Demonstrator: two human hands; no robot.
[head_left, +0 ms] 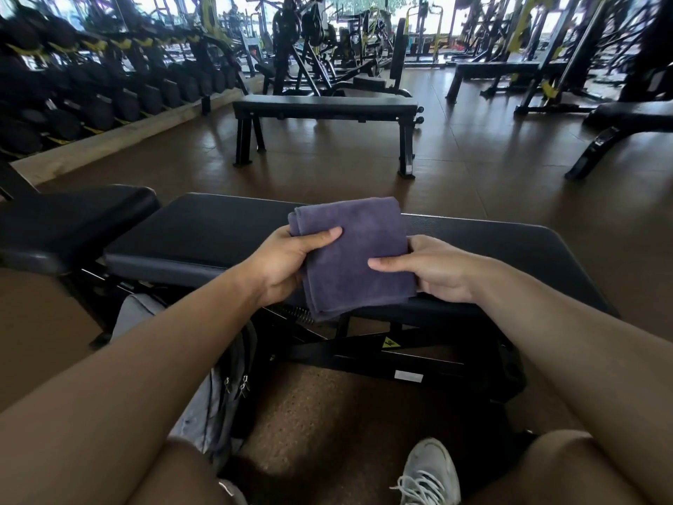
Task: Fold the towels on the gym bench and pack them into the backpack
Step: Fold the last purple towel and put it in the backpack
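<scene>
A folded purple-grey towel (358, 256) is held just above the near edge of the black gym bench (218, 231). My left hand (287, 266) grips its left side, thumb on top. My right hand (433, 267) pinches its right side, thumb across the top. The towel's lower corner hangs past the bench edge. A grey backpack (218, 388) stands on the floor under my left forearm, leaning against the bench frame, with zipper pulls showing. Whether it is open cannot be made out.
The bench's raised backrest pad (73, 224) is at the left. Another flat bench (324, 107) stands a few steps ahead, a dumbbell rack (91, 96) lines the left wall, and machines fill the back. My knees and a white sneaker (429, 472) are at the bottom.
</scene>
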